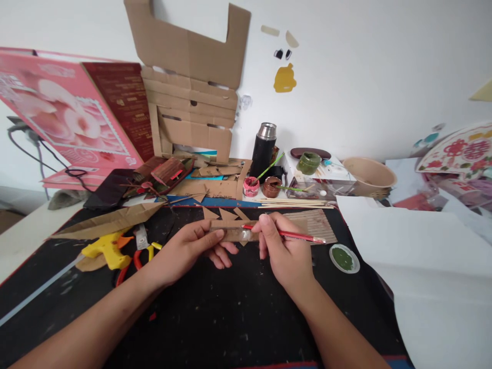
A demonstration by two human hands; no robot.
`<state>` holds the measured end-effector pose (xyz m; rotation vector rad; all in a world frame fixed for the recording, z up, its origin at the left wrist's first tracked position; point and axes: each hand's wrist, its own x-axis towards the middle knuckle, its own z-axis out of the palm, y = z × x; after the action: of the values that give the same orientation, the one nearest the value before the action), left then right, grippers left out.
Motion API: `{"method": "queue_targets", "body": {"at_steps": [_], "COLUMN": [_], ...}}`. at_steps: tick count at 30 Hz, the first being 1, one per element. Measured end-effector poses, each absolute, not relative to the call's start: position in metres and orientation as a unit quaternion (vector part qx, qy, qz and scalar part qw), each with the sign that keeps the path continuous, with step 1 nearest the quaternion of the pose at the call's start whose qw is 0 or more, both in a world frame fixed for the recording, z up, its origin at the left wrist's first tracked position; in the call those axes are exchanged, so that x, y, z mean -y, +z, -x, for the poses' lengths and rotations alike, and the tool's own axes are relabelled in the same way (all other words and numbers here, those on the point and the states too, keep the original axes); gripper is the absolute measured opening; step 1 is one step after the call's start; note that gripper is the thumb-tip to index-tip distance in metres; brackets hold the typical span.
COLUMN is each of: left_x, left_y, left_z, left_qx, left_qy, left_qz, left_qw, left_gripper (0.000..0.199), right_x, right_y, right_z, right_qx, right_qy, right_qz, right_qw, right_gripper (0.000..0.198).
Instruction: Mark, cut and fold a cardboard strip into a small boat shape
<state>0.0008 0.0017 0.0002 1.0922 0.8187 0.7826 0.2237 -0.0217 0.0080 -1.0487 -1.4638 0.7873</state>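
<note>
My left hand (202, 243) is closed on a clear ruler (235, 234) laid along a strip of brown cardboard (226, 224), with the thumb pressing from above. Between the thumb and fingers of my right hand (286, 246) is a red pencil (298, 235), its tip at the upper edge of the ruler. Small pointed cardboard pieces (227, 214) lie just beyond the strip. A corrugated cardboard piece (317, 225) rests to the right, partly behind my right hand. The far side of the strip under my left fingers is hidden.
At left lie a yellow glue gun (109, 249) and scissors (142, 246). A lid with green paint (345, 258) sits at right, near white paper (434, 266). Along the back stand paint jars (251, 187), a black thermos (262, 154) and a bowl (369, 171).
</note>
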Motion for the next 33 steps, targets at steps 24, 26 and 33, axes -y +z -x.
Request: {"method": "queue_targets", "body": {"at_steps": [24,26,33], "left_x": [-0.0006,-0.0005,-0.0005], "left_y": [0.0025,0.0024,0.0013], "left_z": [-0.0011,-0.0007,0.0003], "left_qx": [-0.368,-0.367,-0.366], "left_qy": [0.355,0.353,0.351], "left_qz": [-0.496,-0.499,-0.498], "left_qw": [0.702,0.702,0.703], "left_gripper": [0.046,0.045,0.047], "right_x": [0.0226,0.0231,0.0234], "right_y": [0.0097,0.0097,0.009], "right_z": [-0.2233,-0.2236,-0.2238], "right_qx": [0.621,0.627,0.63], "right_qy": [0.329,0.323,0.316], "right_qz": [0.448,0.452,0.452], "right_qw": [0.552,0.547,0.546], "right_gripper": [0.044,0.044,0.042]}}
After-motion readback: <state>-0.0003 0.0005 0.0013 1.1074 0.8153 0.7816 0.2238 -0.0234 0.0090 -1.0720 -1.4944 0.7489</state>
